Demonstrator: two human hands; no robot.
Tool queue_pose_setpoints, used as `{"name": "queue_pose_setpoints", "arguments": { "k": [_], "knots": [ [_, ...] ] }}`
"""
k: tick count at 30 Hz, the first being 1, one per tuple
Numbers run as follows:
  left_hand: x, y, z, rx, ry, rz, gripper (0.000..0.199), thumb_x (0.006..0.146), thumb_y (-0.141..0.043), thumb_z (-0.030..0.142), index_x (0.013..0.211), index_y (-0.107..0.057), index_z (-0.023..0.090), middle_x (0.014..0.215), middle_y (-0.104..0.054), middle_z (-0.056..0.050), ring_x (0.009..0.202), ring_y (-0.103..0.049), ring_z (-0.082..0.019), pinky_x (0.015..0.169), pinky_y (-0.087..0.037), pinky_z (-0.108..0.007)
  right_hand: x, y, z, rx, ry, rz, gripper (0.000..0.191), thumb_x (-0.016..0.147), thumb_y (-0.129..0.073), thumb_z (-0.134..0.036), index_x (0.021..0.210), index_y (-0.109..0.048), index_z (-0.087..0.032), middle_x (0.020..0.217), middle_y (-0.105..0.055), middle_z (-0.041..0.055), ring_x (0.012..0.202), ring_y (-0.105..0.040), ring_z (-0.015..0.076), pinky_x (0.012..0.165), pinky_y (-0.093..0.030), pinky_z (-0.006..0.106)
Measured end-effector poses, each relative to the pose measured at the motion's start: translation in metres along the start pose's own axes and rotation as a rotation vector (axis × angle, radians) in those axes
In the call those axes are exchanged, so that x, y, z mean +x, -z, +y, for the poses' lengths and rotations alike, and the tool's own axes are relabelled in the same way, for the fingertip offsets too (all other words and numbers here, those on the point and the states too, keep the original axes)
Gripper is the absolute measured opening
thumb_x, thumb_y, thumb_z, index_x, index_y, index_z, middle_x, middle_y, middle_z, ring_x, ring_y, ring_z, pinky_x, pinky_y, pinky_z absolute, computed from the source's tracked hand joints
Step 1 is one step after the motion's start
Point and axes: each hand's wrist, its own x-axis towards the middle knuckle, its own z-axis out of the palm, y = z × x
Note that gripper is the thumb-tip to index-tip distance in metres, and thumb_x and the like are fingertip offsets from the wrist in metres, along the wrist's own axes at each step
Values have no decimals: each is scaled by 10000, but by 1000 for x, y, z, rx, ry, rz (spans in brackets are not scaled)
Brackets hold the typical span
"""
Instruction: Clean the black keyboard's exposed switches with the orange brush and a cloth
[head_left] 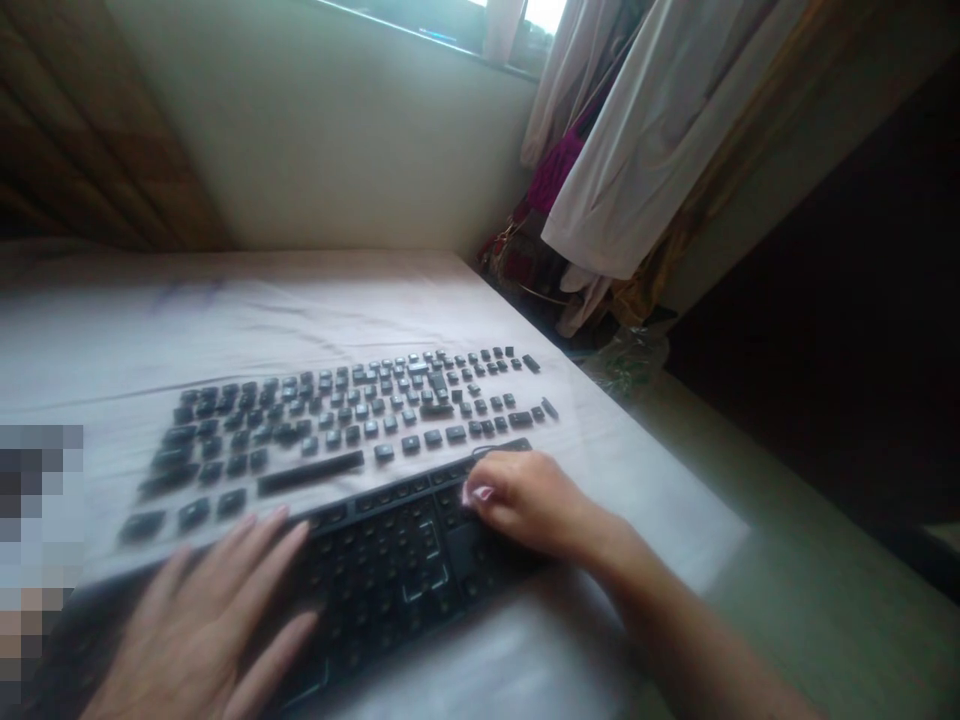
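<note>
A black keyboard base (375, 560) without keycaps lies across the lower part of the head view. On its left part rests my left hand (217, 610), fingers spread, holding nothing. My right hand (525, 495) is closed over the base's upper right part, with something small and whitish between thumb and fingers that I cannot make out. Beyond the base, loose black keycaps (371, 428) lie in rows laid out like a keyboard, with the long space bar (311, 472) nearest the base.
The keyboard parts lie on a pale sheet (337, 310) whose edge runs down the right side. Clothes (630, 150) hang at the upper right, above a plastic bag (630, 360). A brown curtain (90, 140) hangs at the left, and a window is at the top.
</note>
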Motion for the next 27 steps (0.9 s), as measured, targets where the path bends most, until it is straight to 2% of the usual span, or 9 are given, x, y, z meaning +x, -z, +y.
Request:
{"name": "queue_pose_setpoints", "arguments": {
  "k": [3,8,10,14,18,22,25,27],
  "knots": [
    [0,1,2,-15,16,11,738,967,-403,608,1612,-212,305,1640,-387,-56,1462,-418,-335,1262,-152,-508,-3,5,-2,-3,3,-49,158,818,-669,-92,869,-788,-183,929,-805,72,860,-743,220,794,-511,296],
    [1,2,6,-25,35,16,722,965,-411,617,1599,-268,303,1608,-440,-65,1443,-448,-352,1250,-183,-543,-7,17,2,78,37,-139,114,789,-710,-114,801,-792,-193,800,-802,36,764,-744,186,705,-511,244],
    [2,4,6,-33,34,24,709,967,-406,620,1595,-277,315,1601,-450,-63,1433,-464,-352,1244,-201,-559,-7,19,7,180,38,-106,79,812,-714,-156,818,-787,-186,794,-796,39,745,-739,181,687,-520,246],
    [-1,11,1,-77,28,14,696,971,-409,606,1595,-262,335,1585,-474,-47,1403,-510,-328,1207,-323,-531,-4,20,18,368,12,92,138,880,-666,-279,889,-766,-184,870,-800,62,802,-750,198,729,-569,293],
    [-7,19,-21,-98,103,-10,680,971,-396,613,1582,-298,332,1556,-516,-35,1387,-530,-315,1184,-377,-523,-2,20,23,474,-10,177,217,900,-645,-379,952,-748,-196,915,-810,64,846,-768,211,762,-602,317],
    [-17,24,-52,-29,198,-5,647,949,-351,684,1416,-553,284,1407,-658,-83,1302,-596,-377,1131,-396,-628,2,17,17,471,26,177,213,904,-654,-370,993,-755,-205,968,-814,67,887,-775,215,793,-608,322],
    [-23,28,-66,-36,289,-51,639,941,-322,708,1313,-630,290,1298,-727,-76,1210,-657,-375,1097,-429,-632,7,6,2,372,125,183,159,932,-653,-321,984,-760,-216,952,-807,53,852,-762,190,773,-584,297],
    [-25,30,-67,-78,342,-79,648,930,-328,722,1281,-651,284,1273,-739,-70,1174,-679,-355,1081,-467,-585,10,-5,-11,250,236,184,116,937,-670,-289,925,-764,-222,895,-795,36,808,-740,176,748,-552,280]
  ]
}}
